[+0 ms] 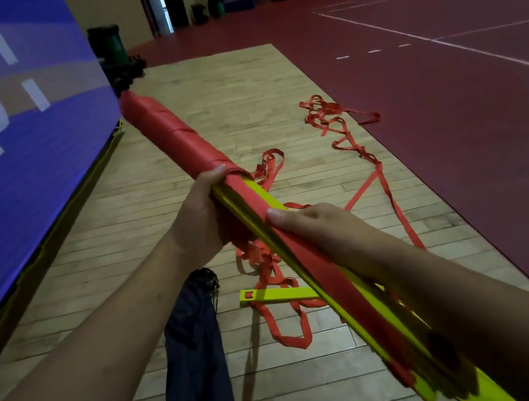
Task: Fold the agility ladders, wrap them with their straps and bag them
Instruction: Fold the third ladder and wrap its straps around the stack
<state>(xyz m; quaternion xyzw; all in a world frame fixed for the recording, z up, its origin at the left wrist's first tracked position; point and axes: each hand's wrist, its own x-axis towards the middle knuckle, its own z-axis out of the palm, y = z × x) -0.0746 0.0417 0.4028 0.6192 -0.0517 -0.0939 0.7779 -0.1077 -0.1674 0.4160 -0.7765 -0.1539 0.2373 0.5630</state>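
The long stack of flat yellow plastic ladder rungs (264, 195) is held slanting above the pale wooden floor (219, 79), its far half bound in flat red webbing strap (177, 138). The left hand (203, 217) grips the stack just where the binding ends; the right hand (316, 230) clasps it nearer, pinning strap against the top. The rungs look stiff and light — the strap limp (likely to slacken if let go), so hold across the flat faces. A stray yellow rung (278, 295) and a dark blue fabric bag (193, 350) lie below.
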